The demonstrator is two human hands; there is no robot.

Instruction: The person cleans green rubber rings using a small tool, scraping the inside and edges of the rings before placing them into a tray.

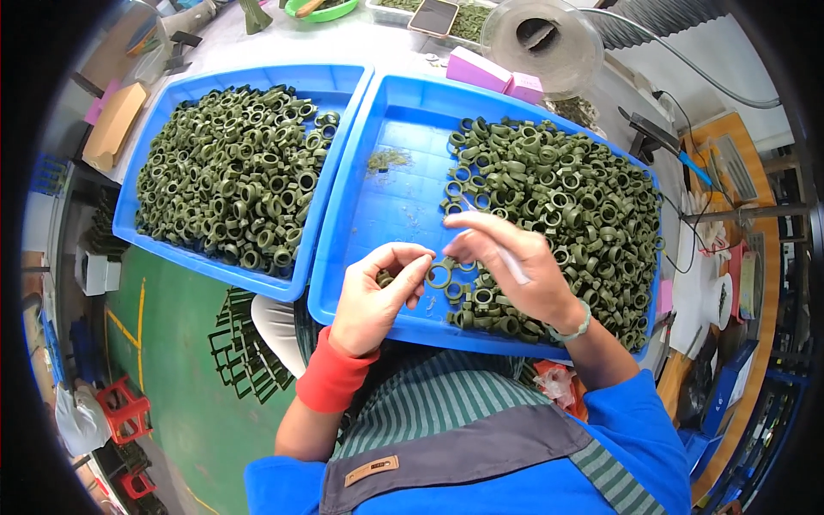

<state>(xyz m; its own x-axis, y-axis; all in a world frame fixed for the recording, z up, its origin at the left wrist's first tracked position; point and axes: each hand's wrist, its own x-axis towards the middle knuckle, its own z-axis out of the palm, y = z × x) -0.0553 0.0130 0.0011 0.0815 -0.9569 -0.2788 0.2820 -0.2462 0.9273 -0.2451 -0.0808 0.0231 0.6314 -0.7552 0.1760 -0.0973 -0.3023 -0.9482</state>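
My left hand (382, 292), with a red wristband, pinches an olive-green ring (439, 275) between thumb and forefinger. More green shows under its curled fingers, partly hidden. Close beside it, my right hand (524, 270) is closed around a slim whitish tool (515, 268); its kind is unclear, and a thin pale end points up past the fingers. Both hands are over the near part of a blue tray (352, 223). Many similar green rings (584, 197) are heaped in that tray's right side, and small green scraps (389, 160) lie on its bare floor.
Left of it, a second blue tray (300, 279) holds another heap of green rings (232, 176). Behind stand pink boxes (477, 69), a phone (433, 17) and a round metal duct opening (542, 43). A blue-handled knife (693, 170) lies at the right. Red stools (125, 410) stand on the green floor.
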